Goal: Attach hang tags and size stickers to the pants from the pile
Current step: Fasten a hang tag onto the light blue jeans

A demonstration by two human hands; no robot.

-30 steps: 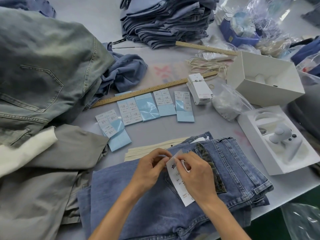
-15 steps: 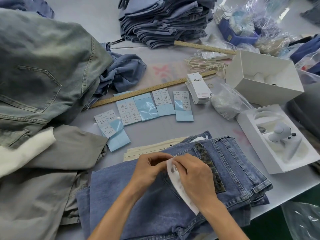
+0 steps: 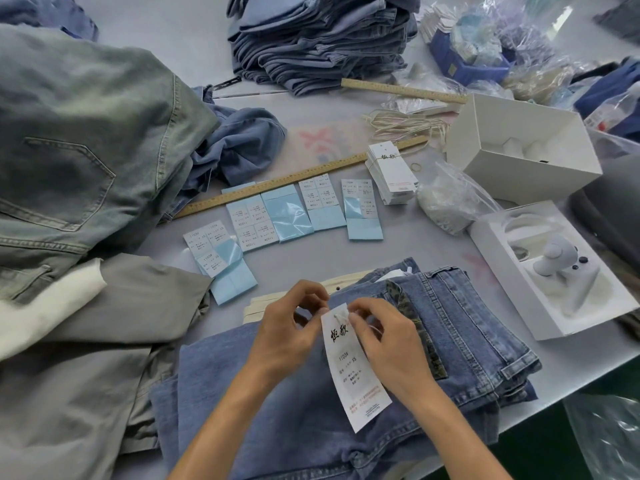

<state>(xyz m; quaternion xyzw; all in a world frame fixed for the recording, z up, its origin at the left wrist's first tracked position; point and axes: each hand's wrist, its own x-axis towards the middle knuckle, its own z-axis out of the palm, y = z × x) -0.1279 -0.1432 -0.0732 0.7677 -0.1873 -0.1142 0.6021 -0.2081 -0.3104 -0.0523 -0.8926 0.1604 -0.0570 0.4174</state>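
Note:
Folded blue jeans [image 3: 460, 327] lie at the table's front edge. On them rests a white hang tag [image 3: 351, 368] with black print, face up. My left hand [image 3: 287, 330] and my right hand [image 3: 384, 337] meet at the tag's top end, where both pinch its thin white string [image 3: 341, 315]. Beyond the jeans lie sheets of size stickers [image 3: 287, 213] on pale blue backing. A stack of hang tags [image 3: 391, 171] stands to their right. A pile of pants [image 3: 79, 140] fills the left side.
A long wooden ruler [image 3: 291, 183] crosses behind the stickers. Loose strings [image 3: 405, 124] lie further back. Two white boxes [image 3: 523, 150] and a plastic bag [image 3: 446, 199] stand at the right. A stack of folded jeans [image 3: 318, 39] sits at the back.
The hang tag, curled over and partly under my right hand half a second ago, now lies flat and face up. Both hands have shifted to its top end.

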